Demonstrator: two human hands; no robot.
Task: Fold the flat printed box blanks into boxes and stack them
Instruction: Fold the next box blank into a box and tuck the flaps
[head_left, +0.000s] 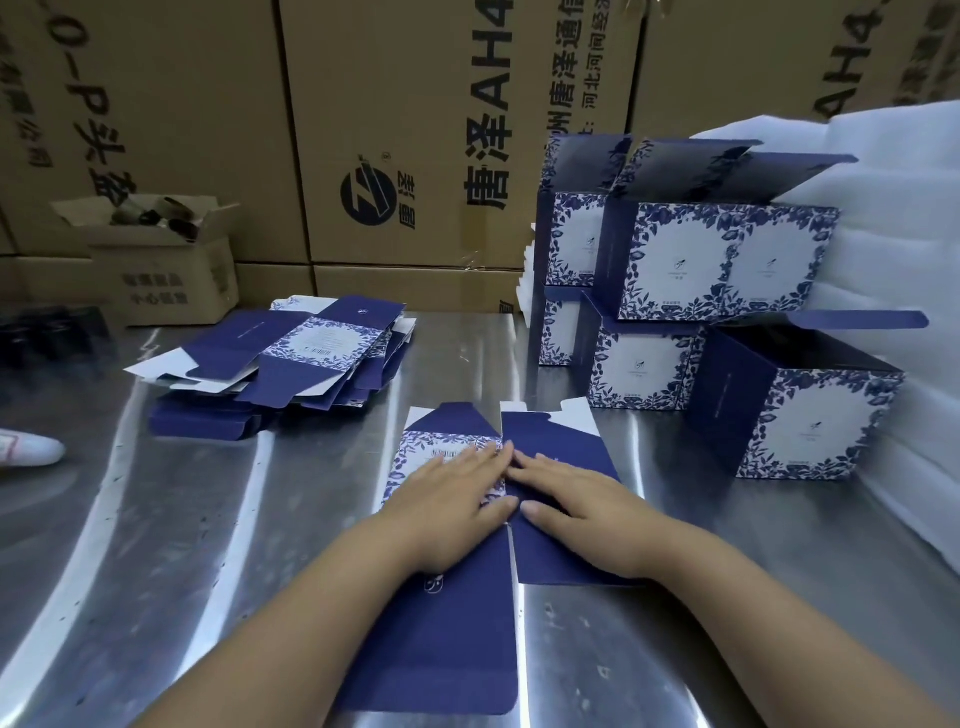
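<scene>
Steel worktop (156, 545), brown cartons (389, 104) behind. I have my left grip (447, 512) and right grip (587, 522) pressed flat, fingers straight, holding nothing, on a blue box blank (441, 649) lying before me. Loose blanks (291, 358) lie far left, and folded boxes (717, 260) are stacked on the right.

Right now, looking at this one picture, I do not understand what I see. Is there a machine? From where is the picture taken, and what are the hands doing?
There is no machine here. A person wears a camera on the head, so this single picture looks forward and down at their own two hands. The left hand and the right hand lie flat, fingers straight, pressing on one flat box blank on the metal table. Neither hand grips anything. At the left lies a pile of flat blanks. At the right stand the folded boxes, stacked, with their top flaps open. Behind them are big brown cartons.
</scene>
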